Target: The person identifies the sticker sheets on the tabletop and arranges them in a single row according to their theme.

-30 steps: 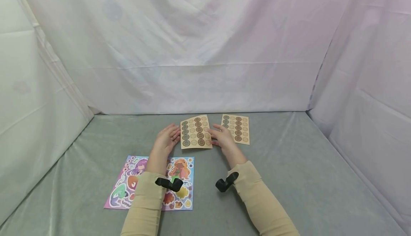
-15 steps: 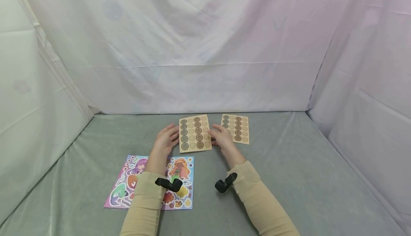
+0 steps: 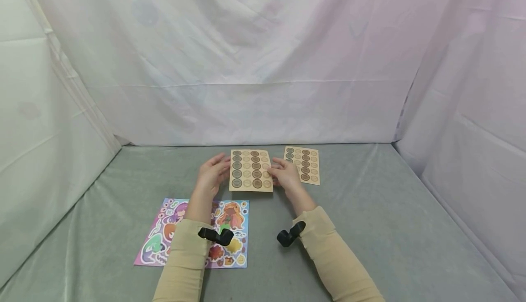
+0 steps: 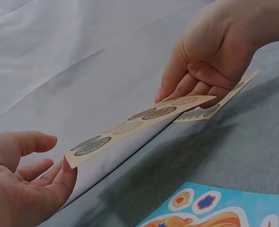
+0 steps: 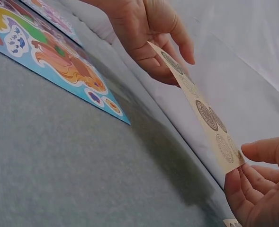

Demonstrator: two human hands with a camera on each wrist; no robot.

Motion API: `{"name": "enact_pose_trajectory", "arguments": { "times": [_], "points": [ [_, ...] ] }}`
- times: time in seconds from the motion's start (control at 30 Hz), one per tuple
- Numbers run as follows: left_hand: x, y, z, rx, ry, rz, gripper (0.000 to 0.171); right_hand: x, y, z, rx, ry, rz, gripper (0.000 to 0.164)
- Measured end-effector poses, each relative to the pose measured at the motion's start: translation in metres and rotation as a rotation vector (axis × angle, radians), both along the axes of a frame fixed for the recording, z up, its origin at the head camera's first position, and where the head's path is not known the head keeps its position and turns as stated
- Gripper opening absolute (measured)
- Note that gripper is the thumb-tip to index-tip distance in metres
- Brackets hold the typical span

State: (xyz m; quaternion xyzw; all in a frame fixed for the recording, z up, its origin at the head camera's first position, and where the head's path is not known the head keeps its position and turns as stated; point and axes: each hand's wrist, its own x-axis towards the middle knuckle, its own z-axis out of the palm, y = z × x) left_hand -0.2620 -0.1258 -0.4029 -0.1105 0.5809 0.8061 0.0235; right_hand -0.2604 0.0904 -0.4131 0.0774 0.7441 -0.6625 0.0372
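Observation:
A tan sheet of round stickers (image 3: 250, 170) is held up between both hands, its shadow falling on the cloth below. My right hand (image 3: 288, 175) pinches its right edge, thumb above and fingers beneath. On the opposite side, the fingers of my left hand (image 3: 211, 174) support the sheet's edge from underneath. The left thumb stands away from the paper, as the left wrist view shows. Behind my right hand lies a second tan sticker sheet (image 3: 311, 165), partly covered by that hand.
Nearer the front lie colourful sticker sheets, a pink-purple one (image 3: 154, 249) and a blue-edged one (image 3: 232, 222), partly hidden under my left forearm. A grey cloth (image 3: 370, 229) covers the table. White curtains (image 3: 263, 65) hang at the back and both sides.
The held sheet tipped nearer and its lower edge dropped, then rose again, and it now sits straighter and slightly further right. Both hands have stayed nearly in place.

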Motion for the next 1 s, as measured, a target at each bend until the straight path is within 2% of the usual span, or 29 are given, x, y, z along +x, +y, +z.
{"name": "enact_pose_trajectory", "arguments": {
  "times": [0.3, 0.5, 0.7, 1.0],
  "points": [
    [0.000, 0.000, 0.008, 0.018, 0.033, -0.005, 0.051, 0.001, 0.000, 0.006, 0.011, 0.011, 0.010, 0.053],
    [0.003, 0.001, 0.013, -0.027, 0.069, -0.026, 0.046, 0.002, 0.001, 0.010, 0.019, 0.014, 0.007, 0.051],
    [0.007, 0.000, 0.020, -0.106, 0.102, -0.079, 0.043, 0.003, 0.007, 0.017, 0.036, 0.004, 0.007, 0.050],
    [0.013, 0.000, 0.031, -0.175, 0.173, -0.184, 0.051, 0.005, 0.014, 0.027, 0.038, 0.030, 0.029, 0.046]
  ]
}}
